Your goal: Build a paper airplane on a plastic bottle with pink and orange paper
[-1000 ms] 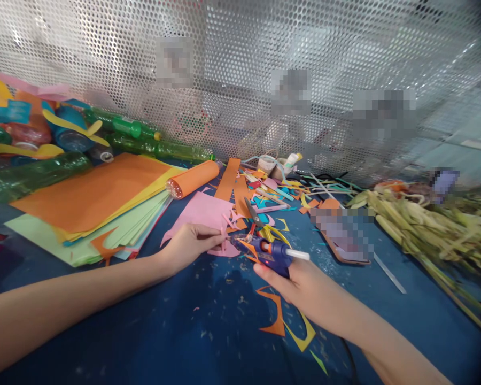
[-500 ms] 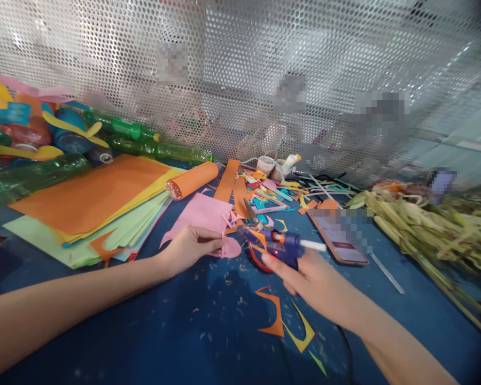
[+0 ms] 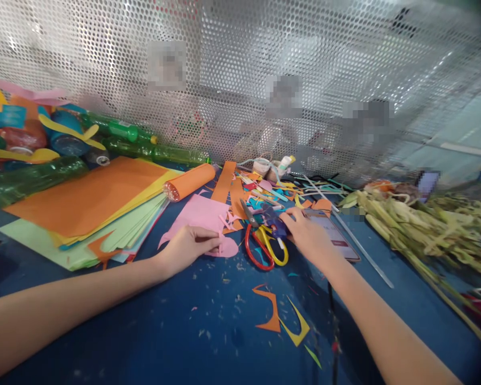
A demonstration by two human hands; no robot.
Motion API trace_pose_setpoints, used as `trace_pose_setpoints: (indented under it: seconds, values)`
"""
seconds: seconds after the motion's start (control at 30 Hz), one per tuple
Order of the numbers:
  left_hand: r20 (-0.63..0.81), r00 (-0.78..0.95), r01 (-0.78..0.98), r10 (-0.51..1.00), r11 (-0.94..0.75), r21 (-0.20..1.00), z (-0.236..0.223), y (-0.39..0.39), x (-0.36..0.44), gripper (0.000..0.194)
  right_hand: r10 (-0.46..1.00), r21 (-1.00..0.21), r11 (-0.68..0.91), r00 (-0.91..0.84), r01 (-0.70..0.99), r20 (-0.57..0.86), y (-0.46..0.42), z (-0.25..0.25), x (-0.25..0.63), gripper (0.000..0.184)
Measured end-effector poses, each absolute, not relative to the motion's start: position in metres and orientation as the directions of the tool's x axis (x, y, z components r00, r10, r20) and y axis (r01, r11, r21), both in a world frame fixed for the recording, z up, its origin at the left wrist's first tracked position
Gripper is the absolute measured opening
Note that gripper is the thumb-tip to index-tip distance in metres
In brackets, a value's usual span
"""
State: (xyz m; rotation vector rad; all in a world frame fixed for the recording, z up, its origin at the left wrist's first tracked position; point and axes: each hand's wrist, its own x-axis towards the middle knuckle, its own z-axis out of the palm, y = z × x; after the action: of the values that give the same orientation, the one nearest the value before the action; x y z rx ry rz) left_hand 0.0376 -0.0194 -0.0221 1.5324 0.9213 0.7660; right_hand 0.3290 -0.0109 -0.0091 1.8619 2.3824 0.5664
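Left fingers pinch a pink cutout [image 3: 229, 247]; right hand [image 3: 300, 227] at a glue gun [image 3: 274, 218].
The cutout is at the near edge of a pink sheet [image 3: 198, 211] on the blue table [image 3: 164, 331], gripped between thumb and fingertips of the left hand [image 3: 190, 248]; the right fingers bend over the gun, though whether they grasp it firmly or loosely I cannot tell. Scissors [image 3: 249, 215] with red and yellow loops lie between the two hands, just beside the gun; a phone [image 3: 344, 243] lies partly behind the right hand. Nearer are orange and yellow scraps [image 3: 274, 313]; leftward, an orange-wrapped bottle [image 3: 190, 182], a paper stack [image 3: 92, 198] and green bottles [image 3: 32, 179]; at far right, dry husks [image 3: 417, 227]. A perforated screen [image 3: 224, 53] stands behind.
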Motion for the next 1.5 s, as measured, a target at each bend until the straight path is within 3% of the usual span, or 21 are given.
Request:
trace_pose_setpoints:
  seconds: [0.13,0.27,0.37,0.47,0.57,0.67,0.77,0.83,1.0,1.3,1.5]
  values:
    - [-0.011,0.488,0.147,0.873,-0.069,0.987,-0.02,-0.02,0.038,0.02,0.953,0.188,0.183,-0.221,0.965,0.207,-0.003,-0.02,0.335,0.034]
    - [-0.002,0.477,0.154,0.879,-0.081,0.985,-0.019,-0.021,0.037,0.02,0.924,0.006,0.293,-0.285,0.956,0.254,-0.002,-0.024,0.339,0.041]
    - [0.018,0.469,0.133,0.883,-0.09,0.987,-0.021,-0.02,0.037,0.022,0.915,-0.057,0.349,-0.327,0.935,0.238,-0.002,-0.025,0.344,0.045]
    - [0.024,0.457,0.103,0.889,-0.079,0.991,-0.025,-0.019,0.036,0.023,0.931,-0.089,0.304,-0.277,0.948,0.236,-0.005,-0.02,0.343,0.051]
    - [0.029,0.413,0.071,0.91,-0.065,0.995,-0.026,-0.018,0.036,0.022,0.915,-0.155,0.183,-0.111,0.971,0.387,-0.017,-0.008,0.322,0.049]
    - [0.052,0.39,0.033,0.919,-0.07,0.997,-0.024,-0.021,0.038,0.02,0.874,-0.358,0.264,-0.065,0.896,0.482,-0.039,0.004,0.283,0.033]
    - [0.027,0.379,-0.025,0.925,-0.019,0.999,-0.019,-0.029,0.042,0.015,0.939,-0.672,0.342,-0.21,0.656,0.272,-0.064,0.008,0.244,0.02]
    - [0.012,0.379,-0.054,0.925,0.009,0.999,-0.016,-0.036,0.045,0.011,0.948,-0.75,0.31,-0.25,0.584,0.197,-0.077,0.006,0.227,0.026]
    - [-0.009,0.354,-0.062,0.935,0.033,0.998,-0.013,-0.051,0.048,0.008,0.951,-0.736,0.31,-0.193,0.602,0.242,-0.089,-0.003,0.213,0.022]
    - [-0.017,0.361,-0.14,0.933,0.072,0.988,-0.017,-0.056,0.05,0.004,0.88,-0.632,0.454,-0.204,0.629,0.429,-0.088,-0.013,0.212,0.008]
    - [0.029,0.459,-0.135,0.888,0.037,0.99,-0.017,-0.05,0.047,0.004,0.898,-0.661,0.429,-0.21,0.615,0.388,-0.087,-0.011,0.213,0.006]
